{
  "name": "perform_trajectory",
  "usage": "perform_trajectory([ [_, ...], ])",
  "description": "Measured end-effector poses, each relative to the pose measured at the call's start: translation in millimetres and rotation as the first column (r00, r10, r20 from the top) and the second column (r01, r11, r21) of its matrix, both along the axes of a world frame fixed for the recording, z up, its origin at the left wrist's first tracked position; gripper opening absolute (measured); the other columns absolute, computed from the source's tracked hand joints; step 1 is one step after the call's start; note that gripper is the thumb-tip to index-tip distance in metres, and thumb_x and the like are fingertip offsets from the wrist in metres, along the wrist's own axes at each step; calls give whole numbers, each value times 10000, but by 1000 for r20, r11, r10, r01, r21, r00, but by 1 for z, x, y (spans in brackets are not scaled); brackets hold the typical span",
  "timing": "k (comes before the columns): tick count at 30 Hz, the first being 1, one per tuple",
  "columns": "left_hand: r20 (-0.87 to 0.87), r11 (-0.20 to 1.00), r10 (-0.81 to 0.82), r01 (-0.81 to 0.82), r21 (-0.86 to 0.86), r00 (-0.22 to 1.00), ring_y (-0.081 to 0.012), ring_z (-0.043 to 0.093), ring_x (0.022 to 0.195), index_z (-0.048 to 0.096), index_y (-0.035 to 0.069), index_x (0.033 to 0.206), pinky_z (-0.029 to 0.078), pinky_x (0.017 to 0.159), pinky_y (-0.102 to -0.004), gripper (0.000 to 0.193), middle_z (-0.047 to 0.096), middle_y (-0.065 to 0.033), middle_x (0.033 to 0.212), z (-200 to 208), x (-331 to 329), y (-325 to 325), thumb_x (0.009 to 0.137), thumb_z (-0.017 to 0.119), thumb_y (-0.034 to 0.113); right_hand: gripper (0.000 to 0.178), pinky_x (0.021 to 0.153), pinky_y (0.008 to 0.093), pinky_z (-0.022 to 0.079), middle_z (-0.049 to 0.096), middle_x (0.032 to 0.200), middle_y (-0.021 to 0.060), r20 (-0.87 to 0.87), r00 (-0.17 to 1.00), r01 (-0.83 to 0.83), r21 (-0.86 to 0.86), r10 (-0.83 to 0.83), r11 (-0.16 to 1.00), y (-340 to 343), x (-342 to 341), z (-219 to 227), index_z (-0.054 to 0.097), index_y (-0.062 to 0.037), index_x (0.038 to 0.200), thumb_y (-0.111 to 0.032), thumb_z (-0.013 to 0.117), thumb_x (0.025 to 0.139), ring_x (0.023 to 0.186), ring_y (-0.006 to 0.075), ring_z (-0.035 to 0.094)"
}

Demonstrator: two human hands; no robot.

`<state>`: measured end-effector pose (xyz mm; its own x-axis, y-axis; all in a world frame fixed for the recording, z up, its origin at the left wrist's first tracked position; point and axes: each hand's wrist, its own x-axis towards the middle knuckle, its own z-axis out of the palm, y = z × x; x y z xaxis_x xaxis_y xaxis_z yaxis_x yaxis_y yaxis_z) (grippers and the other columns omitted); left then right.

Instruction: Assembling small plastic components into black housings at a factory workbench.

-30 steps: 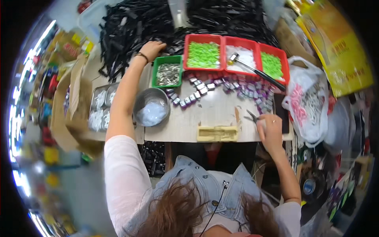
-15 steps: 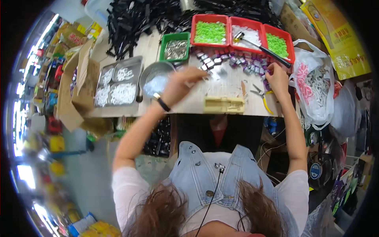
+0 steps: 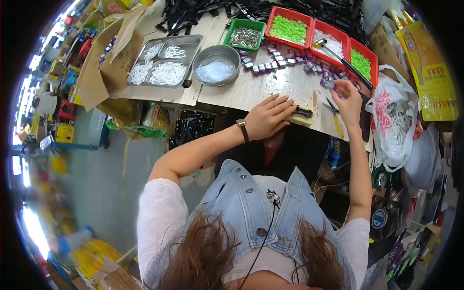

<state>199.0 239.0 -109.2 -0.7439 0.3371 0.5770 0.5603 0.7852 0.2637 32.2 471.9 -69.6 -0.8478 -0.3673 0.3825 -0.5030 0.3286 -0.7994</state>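
Observation:
My left hand [image 3: 271, 116] lies flat with its fingers stretched out over the left part of a cream fixture block [image 3: 303, 120] at the table's front edge. A small black part [image 3: 303, 112] sits in the block, just past those fingertips. My right hand [image 3: 348, 101] is raised to the right of the block, thumb and fingertips closed on a small purple-and-silver piece [image 3: 328, 84]. Several similar purple-and-silver pieces [image 3: 278, 63] lie scattered along the table beyond it. Between the block and my right hand rest yellow-handled pliers [image 3: 337, 121].
Red trays [image 3: 309, 47] hold green and white bits, with a long black-handled tool [image 3: 355, 72] across them. A green tray [image 3: 226, 40] of metal pins, a metal bowl [image 3: 197, 72] and a divided steel tray [image 3: 200, 40] stand leftward. A white plastic bag [image 3: 394, 154] hangs at right.
My left hand has moved from beside the bowl onto the cream block. A black part now shows in the block. The whole view has shifted, and my right hand now holds a piece up.

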Motion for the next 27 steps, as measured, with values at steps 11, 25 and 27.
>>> perform_trajectory([
  [11,57,993,-34,41,-113,998,-308,389,1340,384,65,1418,297,1123,-451,723,429,-130,1427,-4,8,-8,804,689,292,313,658,271,514,688,817,102,39,936,-348,252,350,903,-32,-13,-26,694,-28,1021,-37,630,715,677,152,629],
  [25,91,658,749,-720,-219,657,-366,655,766,720,105,724,529,685,-455,106,668,-156,738,50,-202,-189,670,635,136,107,769,349,500,675,882,160,-140,962,-150,451,236,880,-29,-6,-28,693,-24,948,-30,619,871,816,265,662],
  [27,177,725,661,-560,-402,729,-327,670,794,738,165,777,534,694,-438,146,692,-126,780,33,-239,-204,663,649,182,139,718,345,497,644,857,162,-258,932,-142,384,254,912,-24,-4,-35,671,-2,1001,-57,600,895,793,287,637],
])
